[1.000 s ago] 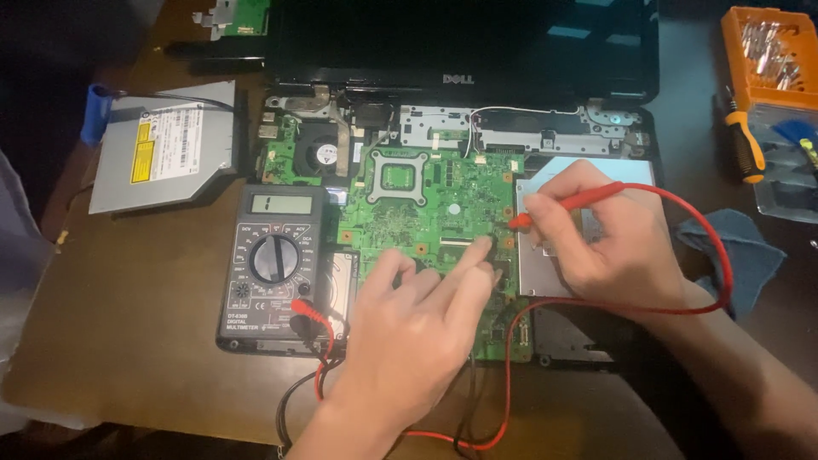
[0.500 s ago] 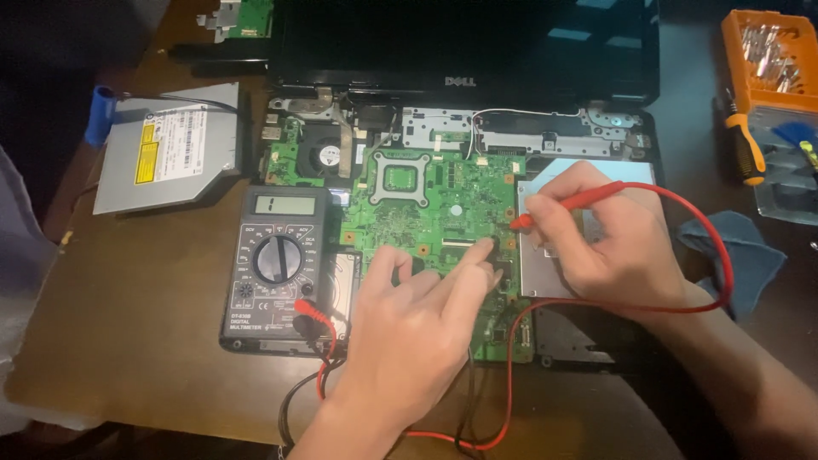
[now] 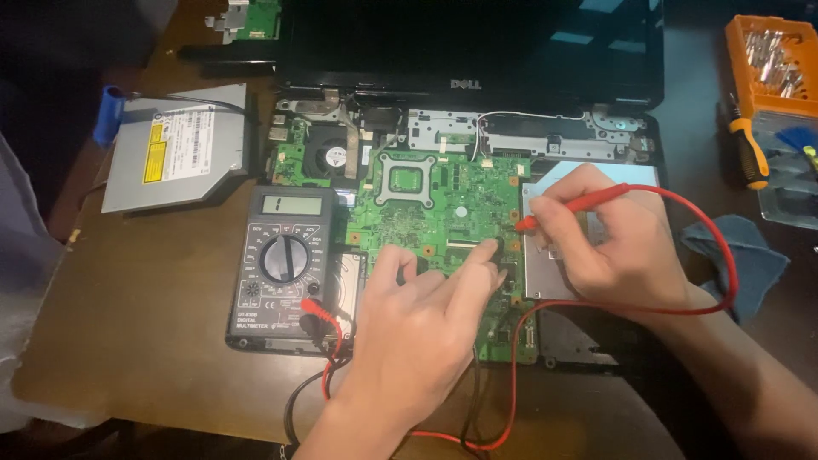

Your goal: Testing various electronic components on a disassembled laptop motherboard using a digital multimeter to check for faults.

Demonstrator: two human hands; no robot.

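Probing is in hand: the right hand (image 3: 618,243) pinches the red probe (image 3: 579,204) at the green motherboard's (image 3: 443,221) three o'clock edge, while the left hand (image 3: 417,328), fingers curled together, presses near its middle; steadiness is needed.

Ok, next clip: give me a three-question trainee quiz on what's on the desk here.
1. True or false: the right hand holds a red probe against the green circuit board.
2. Which lies left of the multimeter? A) grey disc drive B) blue cloth C) orange screwdriver
3. What does the left hand rest on?

Key: 1 true; 2 A; 3 the circuit board, fingertips pressed near its middle.
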